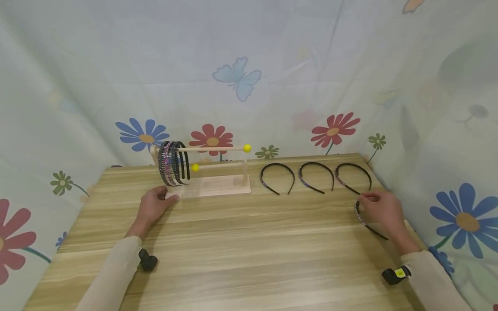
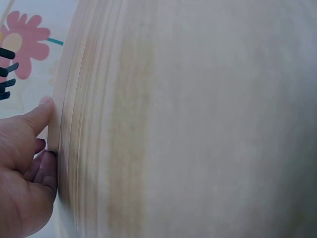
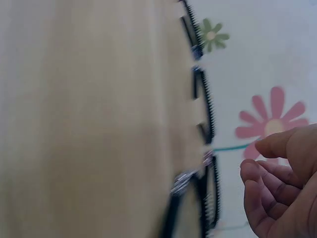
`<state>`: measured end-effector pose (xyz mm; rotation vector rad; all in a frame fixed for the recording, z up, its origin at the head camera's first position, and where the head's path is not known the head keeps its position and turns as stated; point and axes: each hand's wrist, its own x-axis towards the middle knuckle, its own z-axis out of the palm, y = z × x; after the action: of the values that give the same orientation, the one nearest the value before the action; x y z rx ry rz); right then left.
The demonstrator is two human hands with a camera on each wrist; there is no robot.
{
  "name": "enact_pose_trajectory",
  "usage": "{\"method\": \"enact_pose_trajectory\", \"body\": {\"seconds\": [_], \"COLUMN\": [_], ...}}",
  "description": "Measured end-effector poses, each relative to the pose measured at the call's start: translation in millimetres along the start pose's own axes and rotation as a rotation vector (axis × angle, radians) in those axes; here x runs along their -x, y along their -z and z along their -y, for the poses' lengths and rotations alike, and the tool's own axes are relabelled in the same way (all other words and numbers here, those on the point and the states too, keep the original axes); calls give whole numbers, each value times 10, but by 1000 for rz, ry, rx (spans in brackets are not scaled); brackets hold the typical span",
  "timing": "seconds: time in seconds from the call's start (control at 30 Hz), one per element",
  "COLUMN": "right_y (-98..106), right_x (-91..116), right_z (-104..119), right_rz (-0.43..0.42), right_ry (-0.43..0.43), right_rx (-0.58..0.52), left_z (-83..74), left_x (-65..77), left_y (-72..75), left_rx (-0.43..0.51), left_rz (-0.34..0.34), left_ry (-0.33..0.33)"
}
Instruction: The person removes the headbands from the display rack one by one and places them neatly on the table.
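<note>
A wooden headband stand (image 1: 225,185) stands at the back left of the table, its rods tipped with yellow balls. Several dark, sparkly headbands (image 1: 168,164) hang together at its left end. My left hand (image 1: 153,206) grips the stand's base at the front left corner, thumb along the front. On the right, my right hand (image 1: 383,211) hovers at a sparkly black headband (image 1: 359,218) and partly covers it. The right wrist view shows thumb and fingers (image 3: 251,171) apart with nothing between them, and that headband (image 3: 184,183) lying beside them.
Three more headbands lie in a row along the back: one on the left (image 1: 262,176), a middle one (image 1: 300,175) and a right one (image 1: 337,175). The wood-grain table (image 1: 253,250) meets a flowered curtain (image 1: 280,103) behind.
</note>
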<state>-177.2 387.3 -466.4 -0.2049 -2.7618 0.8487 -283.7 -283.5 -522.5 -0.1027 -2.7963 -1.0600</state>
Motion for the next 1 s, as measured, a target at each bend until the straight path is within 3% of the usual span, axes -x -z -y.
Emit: {"method": "enact_pose_trajectory", "body": {"seconds": [0.2,0.4,0.63,1.0], "right_y": [78,-75,-238,-478], "right_x": [-51,-79,-137,-204], "right_z": [405,777,1186,1800], "right_rz": [-38,-97,-157,-72], "right_ry": [67,173,312,404], "right_rx": [-63,-218,-264,-373], "left_z": [-11,-23,-12,-7], "left_x": [11,11,4,-9], "left_y": [12,21,26,10], "left_rx": [1,-10,-2,34], "left_rz": [1,11,15,29], "left_ry": [5,19,24,41]}}
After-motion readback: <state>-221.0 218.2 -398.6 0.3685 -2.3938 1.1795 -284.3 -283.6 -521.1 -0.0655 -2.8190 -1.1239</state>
